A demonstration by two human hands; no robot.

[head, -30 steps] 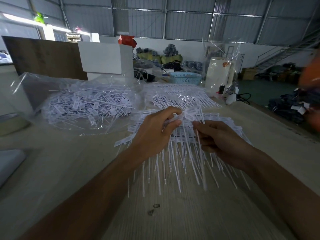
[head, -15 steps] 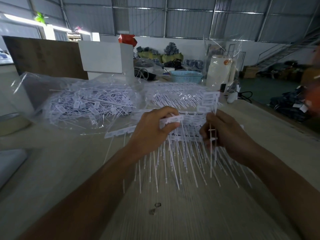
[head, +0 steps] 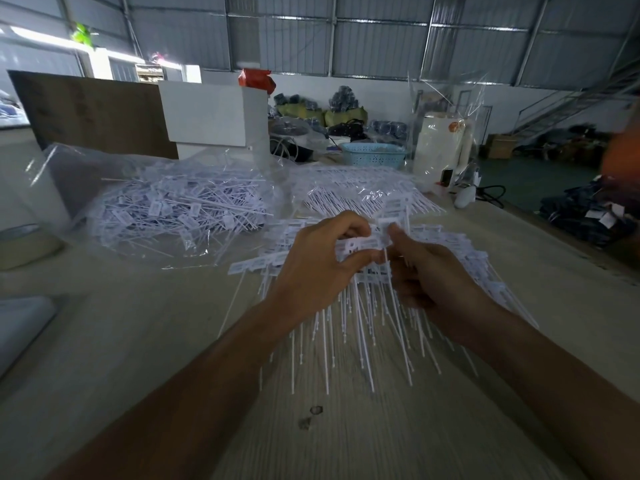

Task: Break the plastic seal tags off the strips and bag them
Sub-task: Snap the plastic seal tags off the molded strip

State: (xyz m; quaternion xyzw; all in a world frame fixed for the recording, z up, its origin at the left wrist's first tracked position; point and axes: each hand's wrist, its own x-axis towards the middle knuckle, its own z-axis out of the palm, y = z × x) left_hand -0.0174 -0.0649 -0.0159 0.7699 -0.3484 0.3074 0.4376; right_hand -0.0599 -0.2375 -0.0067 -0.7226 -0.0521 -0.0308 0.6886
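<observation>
- Left hand (head: 322, 268) is pinching a strip (head: 360, 244) above the desk (head: 138, 341).
- Right hand (head: 436, 271) is gripping tags (head: 393, 213) at the strip's 3 o'clock end.
- Bag (head: 166, 209) is lying at 10 o'clock.

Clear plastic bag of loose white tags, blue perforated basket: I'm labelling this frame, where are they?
Clear plastic bag of loose white tags (head: 166, 216): head view, on the tag heap inside.
Blue perforated basket (head: 374, 156): head view, on its front wall.

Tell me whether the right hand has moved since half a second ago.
Yes. The right hand has moved left toward the left hand, judged against the light blue plastic basket, and holds white plastic seal tags.
</observation>
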